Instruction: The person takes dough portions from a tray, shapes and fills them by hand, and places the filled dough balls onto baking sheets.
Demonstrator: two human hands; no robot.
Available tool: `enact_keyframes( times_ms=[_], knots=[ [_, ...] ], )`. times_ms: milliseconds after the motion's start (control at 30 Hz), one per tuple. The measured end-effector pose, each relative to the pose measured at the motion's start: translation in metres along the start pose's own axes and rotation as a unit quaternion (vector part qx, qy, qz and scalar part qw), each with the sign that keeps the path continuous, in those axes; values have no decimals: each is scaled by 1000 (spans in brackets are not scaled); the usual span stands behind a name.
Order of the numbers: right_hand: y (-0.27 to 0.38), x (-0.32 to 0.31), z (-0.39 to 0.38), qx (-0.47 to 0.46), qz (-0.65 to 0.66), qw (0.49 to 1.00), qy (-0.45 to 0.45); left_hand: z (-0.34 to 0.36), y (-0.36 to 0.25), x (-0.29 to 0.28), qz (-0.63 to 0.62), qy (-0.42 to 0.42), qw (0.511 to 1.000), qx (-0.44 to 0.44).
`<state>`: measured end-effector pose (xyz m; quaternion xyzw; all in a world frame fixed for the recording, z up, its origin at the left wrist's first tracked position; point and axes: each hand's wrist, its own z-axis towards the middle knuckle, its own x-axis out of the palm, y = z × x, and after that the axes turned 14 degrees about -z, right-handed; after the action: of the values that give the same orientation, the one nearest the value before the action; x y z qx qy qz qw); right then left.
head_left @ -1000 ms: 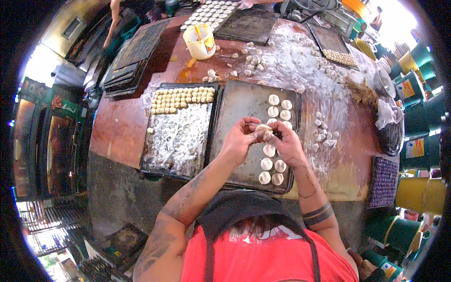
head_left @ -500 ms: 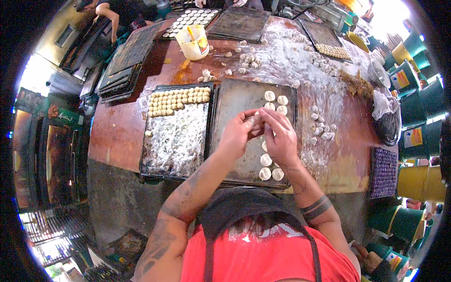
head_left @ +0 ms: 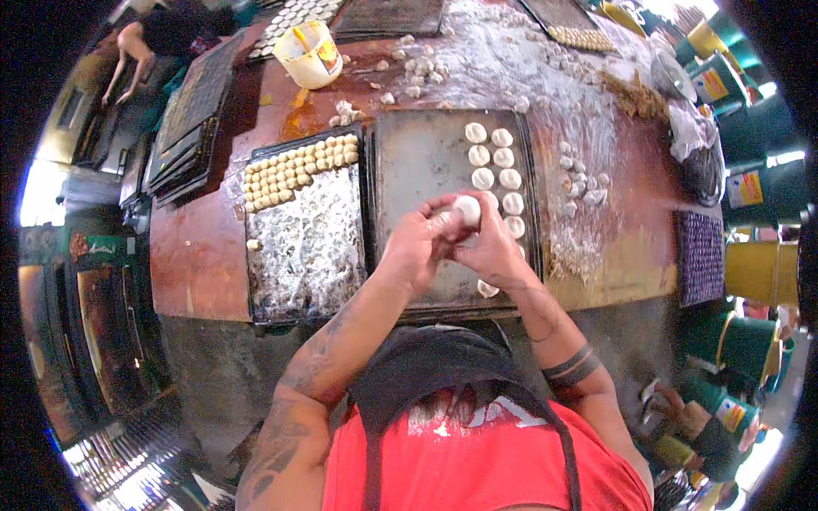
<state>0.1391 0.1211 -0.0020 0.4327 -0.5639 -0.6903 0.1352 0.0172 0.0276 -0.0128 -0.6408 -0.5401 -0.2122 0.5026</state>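
Note:
A round white dough ball is pinched between my two hands above the dark metal baking tray. My left hand curls around its left side, fingers closed. From the right, my right hand presses against it, fingers bent and partly hidden. Two columns of smooth white dough rounds lie along the tray's right side, some covered by my right hand and forearm. Left of this tray is a floured tray, with rows of small yellowish balls at its far end.
Rough dough lumps lie on the floured table to the right. A white bucket stands at the far left, near stacked dark trays. At the right edge are a tray of purple pieces and a dark plastic bag.
My hands have turned and opened slightly, so the dough ball now shows on top between them. The view has shifted, and the table's things appear higher and further left.

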Motion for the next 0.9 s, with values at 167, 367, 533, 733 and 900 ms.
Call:
enact_keyframes(
  times_ms=[167, 367, 533, 733, 900],
  knots=[
    [-33, 3, -21, 157, -23, 986, -49, -15, 19, -16, 454, 0, 884, 110],
    [-46, 15, -76, 161, -202, 963, 82, -3, 7, -95, 451, -2, 886, 104],
    [-57, 36, -111, 26, -453, 888, 72, -13, -14, -99, 452, -31, 888, 84],
    [-47, 12, -61, 51, -478, 851, 211, -32, -41, -141, 429, -55, 900, 57],
    [-186, -104, 0, -12, -536, 815, -219, -37, -115, -183, 642, -158, 733, 163]
  ],
)
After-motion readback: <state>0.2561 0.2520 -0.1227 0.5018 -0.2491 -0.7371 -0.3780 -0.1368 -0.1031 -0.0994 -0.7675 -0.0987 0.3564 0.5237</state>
